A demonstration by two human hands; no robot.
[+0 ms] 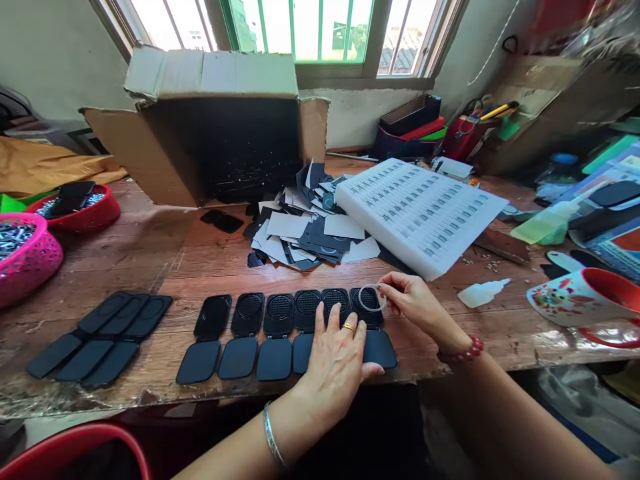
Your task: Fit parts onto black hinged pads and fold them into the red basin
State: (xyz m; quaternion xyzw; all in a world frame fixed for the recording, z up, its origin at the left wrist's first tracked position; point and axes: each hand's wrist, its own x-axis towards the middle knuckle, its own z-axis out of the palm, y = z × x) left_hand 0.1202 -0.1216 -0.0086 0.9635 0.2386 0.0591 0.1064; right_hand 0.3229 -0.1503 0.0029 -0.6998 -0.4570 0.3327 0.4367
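My right hand (407,300) pinches a thin pale ring (371,298) at its right side, over the round recess of the rightmost black hinged case (367,317). My left hand (337,350) lies with fingers spread across the neighbouring cases, fingertips on their upper halves, partly hiding them. Several opened black cases (279,315) form a row along the table's front, ribbed round recesses in the upper halves and smooth flat lower halves. Further left, another group of black cases (107,333) lies close together.
Behind the row are a pile of black and white pieces (310,230), a white foam block (425,207) and an open cardboard box (165,153). Right: a small squeeze bottle (483,292) and mug (570,298). Left: a pink basket (37,263) and red bowl (97,212).
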